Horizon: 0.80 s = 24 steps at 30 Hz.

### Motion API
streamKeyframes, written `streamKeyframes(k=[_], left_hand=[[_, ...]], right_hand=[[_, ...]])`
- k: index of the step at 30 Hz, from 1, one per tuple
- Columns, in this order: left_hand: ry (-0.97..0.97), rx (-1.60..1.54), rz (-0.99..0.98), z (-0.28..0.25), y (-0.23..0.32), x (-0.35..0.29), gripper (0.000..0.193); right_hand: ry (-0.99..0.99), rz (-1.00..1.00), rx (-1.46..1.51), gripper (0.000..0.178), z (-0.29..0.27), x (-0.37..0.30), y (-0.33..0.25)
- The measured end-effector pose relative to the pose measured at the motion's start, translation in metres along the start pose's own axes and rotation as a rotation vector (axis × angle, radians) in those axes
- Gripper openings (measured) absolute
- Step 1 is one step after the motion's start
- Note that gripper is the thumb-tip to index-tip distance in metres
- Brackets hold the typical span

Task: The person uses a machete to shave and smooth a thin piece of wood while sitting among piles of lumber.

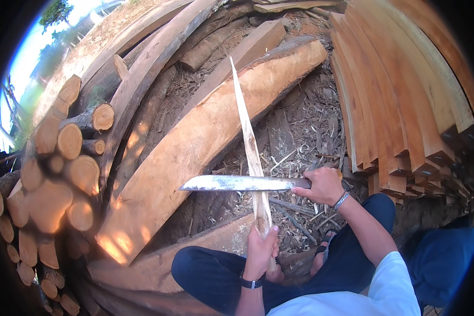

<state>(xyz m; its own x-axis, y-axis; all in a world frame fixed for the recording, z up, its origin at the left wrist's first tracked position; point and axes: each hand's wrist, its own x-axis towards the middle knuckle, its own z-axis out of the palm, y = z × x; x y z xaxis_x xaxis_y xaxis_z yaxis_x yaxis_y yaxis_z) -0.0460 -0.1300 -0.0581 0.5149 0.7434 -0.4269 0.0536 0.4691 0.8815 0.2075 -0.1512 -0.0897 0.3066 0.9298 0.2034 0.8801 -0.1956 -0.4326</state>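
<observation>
My left hand [262, 247] is closed round the lower end of a long pale wooden stick [241, 108], which tapers to a sharp point at its far end. In my right hand [324, 186] is the dark handle of a machete [237, 183]. Its broad blade points left and crosses over the stick just above my left hand; whether the edge touches the wood I cannot tell. Beyond the blade, the stick's tip reaches over a large split log [210, 131] with a flat, light-brown face.
Cut logs [69, 141] are stacked on the left, their round ends toward me. Sawn planks [374, 95] stand piled at the right. Wood shavings and twigs [300, 218] litter the ground. Another flat timber [195, 247] lies by my left knee, and a long beam [142, 73] runs behind.
</observation>
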Motion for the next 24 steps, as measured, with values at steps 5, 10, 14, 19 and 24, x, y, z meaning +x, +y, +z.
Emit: streamKeyframes(k=[5, 10, 14, 19, 24], left_hand=[[0.032, 0.001, 0.018, -0.001, -0.009, 0.001, 0.021], [0.042, -0.028, 0.027, -0.004, -0.001, 0.004, 0.024], [0.058, -0.001, -0.002, -0.001, -0.005, -0.001, 0.023], [-0.02, 0.034, 0.013, 0.006, -0.005, 0.0, 0.024], [0.029, 0.064, 0.003, 0.006, -0.014, -0.001, 0.03]], right_hand=[[0.001, -0.066, -0.034, 0.071, 0.002, 0.003, 0.007], [-0.007, -0.077, 0.001, 0.071, 0.0, -0.001, -0.009], [0.037, -0.042, -0.004, 0.069, -0.004, 0.004, -0.007], [0.004, 0.06, -0.005, 0.074, -0.004, 0.014, 0.004], [0.065, -0.02, -0.055, 0.073, -0.002, 0.008, 0.015]])
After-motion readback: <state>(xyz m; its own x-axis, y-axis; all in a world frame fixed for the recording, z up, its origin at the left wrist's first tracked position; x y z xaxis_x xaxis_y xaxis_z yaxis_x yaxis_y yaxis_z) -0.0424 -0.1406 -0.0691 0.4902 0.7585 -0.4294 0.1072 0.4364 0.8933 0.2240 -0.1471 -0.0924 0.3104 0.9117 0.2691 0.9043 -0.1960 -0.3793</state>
